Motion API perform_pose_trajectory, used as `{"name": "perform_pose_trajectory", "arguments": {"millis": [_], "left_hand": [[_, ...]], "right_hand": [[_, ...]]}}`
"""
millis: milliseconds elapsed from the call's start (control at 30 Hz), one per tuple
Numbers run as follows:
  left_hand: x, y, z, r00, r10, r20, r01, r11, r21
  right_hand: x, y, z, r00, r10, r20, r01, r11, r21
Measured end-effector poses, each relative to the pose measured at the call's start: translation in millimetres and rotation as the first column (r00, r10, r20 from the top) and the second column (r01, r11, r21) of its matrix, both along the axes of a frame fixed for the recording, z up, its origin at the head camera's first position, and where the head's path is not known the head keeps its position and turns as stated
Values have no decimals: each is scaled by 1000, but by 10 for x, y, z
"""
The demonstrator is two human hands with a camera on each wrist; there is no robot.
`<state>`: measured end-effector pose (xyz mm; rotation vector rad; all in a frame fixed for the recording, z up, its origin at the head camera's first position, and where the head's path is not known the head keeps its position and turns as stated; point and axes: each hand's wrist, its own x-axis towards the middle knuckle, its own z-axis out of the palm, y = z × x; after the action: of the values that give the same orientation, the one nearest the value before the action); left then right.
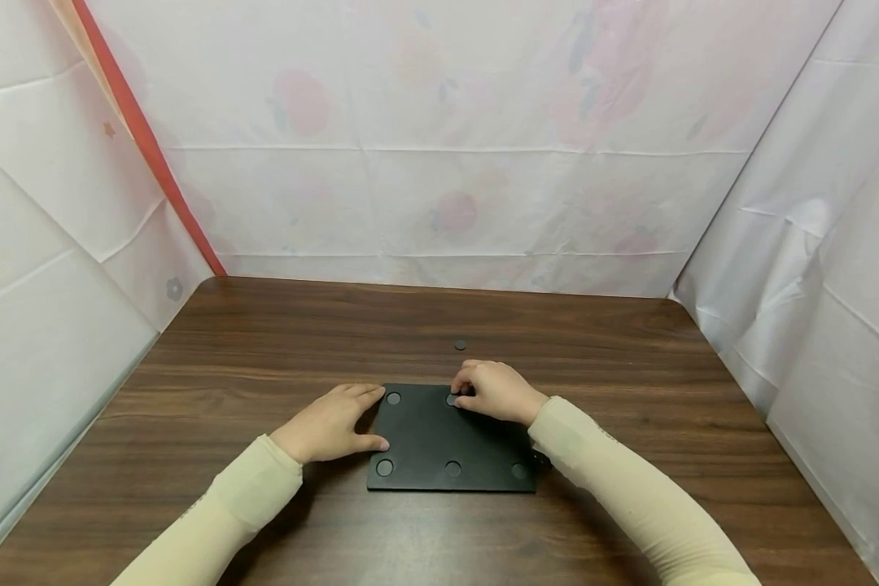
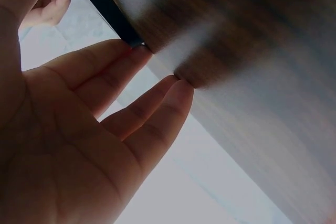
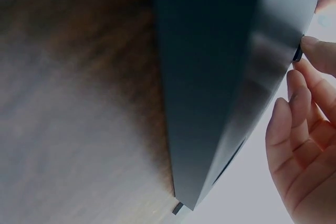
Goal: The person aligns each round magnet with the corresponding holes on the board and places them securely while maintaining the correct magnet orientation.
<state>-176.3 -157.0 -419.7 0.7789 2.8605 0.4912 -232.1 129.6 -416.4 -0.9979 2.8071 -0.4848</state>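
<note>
A flat black rectangular plate (image 1: 450, 439) lies on the wooden table, with several round marks near its edges. My left hand (image 1: 334, 425) rests at its left edge, thumb and fingers spread. In the left wrist view, the left hand's fingers (image 2: 107, 80) are nearly straight, their tips by the plate's side (image 2: 102, 3). My right hand (image 1: 500, 391) is over the far edge of the plate. Between thumb and forefinger it pinches a small black disc (image 3: 298, 53), seen edge-on in the right wrist view, at the far middle round mark (image 1: 451, 400).
Beyond the plate a loose dark disc (image 1: 460, 345) lies on the table (image 1: 264, 350). A small dark object (image 1: 542, 461) sits by the plate's right edge, partly covered by the right sleeve. White patterned cloth (image 1: 439, 163) hangs behind and at both sides.
</note>
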Motion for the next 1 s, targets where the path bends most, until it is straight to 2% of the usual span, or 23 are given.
{"name": "perform_pose_trajectory", "arguments": {"millis": [400,600,833,1000], "left_hand": [[-9,5,12,1000,0,13,0,1000,-8],[-14,3,16,1000,0,16,0,1000,-8],[-20,-5,1,1000,-1,16,2,1000,-8],[-19,-11,-2,1000,-2,15,2,1000,-4]], "right_hand": [[-16,29,-5,1000,4,8,-4,1000,-15],[-38,86,66,1000,0,6,1,998,-67],[-112,254,189,996,-87,23,89,980,-179],[-180,409,174,986,-158,52,166,958,-235]]}}
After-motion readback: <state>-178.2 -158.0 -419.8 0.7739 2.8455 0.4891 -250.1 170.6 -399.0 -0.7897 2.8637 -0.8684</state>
